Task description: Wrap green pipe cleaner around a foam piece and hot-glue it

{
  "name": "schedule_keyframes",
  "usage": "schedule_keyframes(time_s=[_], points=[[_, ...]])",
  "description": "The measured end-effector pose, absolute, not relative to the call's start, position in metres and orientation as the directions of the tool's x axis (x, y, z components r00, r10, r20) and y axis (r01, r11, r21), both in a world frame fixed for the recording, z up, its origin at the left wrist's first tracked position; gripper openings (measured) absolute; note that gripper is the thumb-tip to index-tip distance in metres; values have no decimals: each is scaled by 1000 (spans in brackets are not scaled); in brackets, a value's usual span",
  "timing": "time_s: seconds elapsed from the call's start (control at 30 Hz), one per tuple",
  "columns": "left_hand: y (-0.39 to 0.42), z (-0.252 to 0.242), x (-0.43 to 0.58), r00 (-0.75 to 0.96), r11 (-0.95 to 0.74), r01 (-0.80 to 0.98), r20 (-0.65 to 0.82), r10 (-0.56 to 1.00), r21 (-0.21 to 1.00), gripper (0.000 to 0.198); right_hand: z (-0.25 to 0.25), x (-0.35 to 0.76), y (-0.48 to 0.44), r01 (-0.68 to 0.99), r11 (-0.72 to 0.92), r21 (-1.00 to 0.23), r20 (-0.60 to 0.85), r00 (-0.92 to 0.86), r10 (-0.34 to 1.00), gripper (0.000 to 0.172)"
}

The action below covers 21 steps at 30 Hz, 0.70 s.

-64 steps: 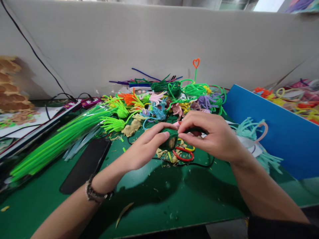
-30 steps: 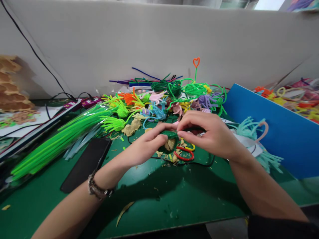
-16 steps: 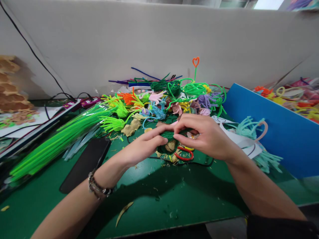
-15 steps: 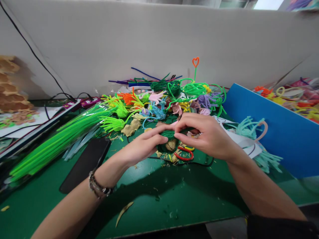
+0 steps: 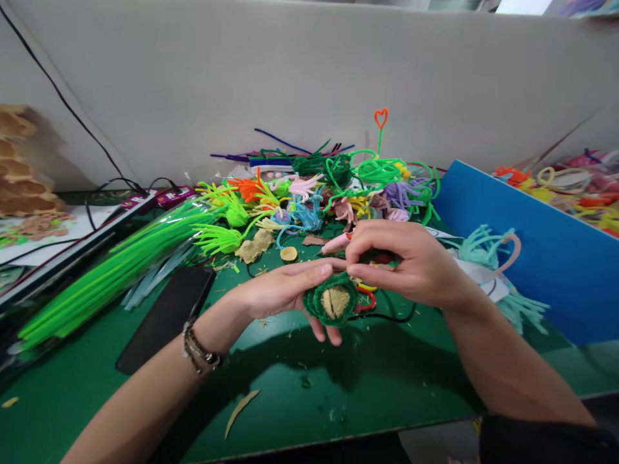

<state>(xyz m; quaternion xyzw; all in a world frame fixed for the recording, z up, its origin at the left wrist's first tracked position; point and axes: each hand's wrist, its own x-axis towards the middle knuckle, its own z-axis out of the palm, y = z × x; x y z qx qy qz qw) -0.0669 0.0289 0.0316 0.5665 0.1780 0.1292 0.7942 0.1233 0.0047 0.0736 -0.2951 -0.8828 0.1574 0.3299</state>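
The half-open left hand supports the green coil while the right hand pinches its rim, apparently shaping it, which calls for steady support next.

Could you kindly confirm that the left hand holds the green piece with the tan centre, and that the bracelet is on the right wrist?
Not quite: the bracelet is on the left wrist, not the right, as the head view shows. The rest is correct: the left hand holds the green piece with the tan centre.
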Motion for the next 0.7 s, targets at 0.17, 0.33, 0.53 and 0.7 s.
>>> schedule_keyframes(time_s=[0.17,0.33,0.53,0.7], points=[[29,32,-64,862,319,-3,-160,482,948,39,73,122,4,434,779,-452,490,-609,624,8],[30,29,-64,818,160,7,-98,567,987,36,72,120,3,485,772,-411,506,-583,636,7],[23,40,-65,726,-310,208,66,684,928,38,73,121,1,544,785,-297,503,-610,613,5],[18,45,-63,729,-486,284,143,669,827,36,73,121,1,546,797,-258,515,-621,591,6]])
